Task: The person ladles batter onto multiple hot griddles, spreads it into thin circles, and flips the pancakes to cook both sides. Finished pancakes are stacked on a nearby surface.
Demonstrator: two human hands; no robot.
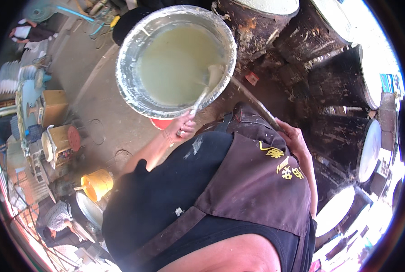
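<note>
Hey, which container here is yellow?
The small bucket at lower left; the wide tub by your left hand is grayish-white, the drums at right dark brown.

1. I wear a brown apron (257,204) with yellow lettering (282,165).
2. My shirt (157,186) is black, smudged white.
3. My liquid (175,63): pale grey-green.
4. My tub (126,65): grey, streaked white.
5. My tool (203,96): whitish.
6. My stick (256,103): brown.
7. Bucket (99,183): yellow.
8. Drums (252,28): dark brown, blotched rusty orange.

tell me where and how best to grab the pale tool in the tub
Probably by its handle, from the wearer's side: it slants over the tub's near rim, while the broad end is inside, at or in the liquid. The left hand is closed round it there.
</note>
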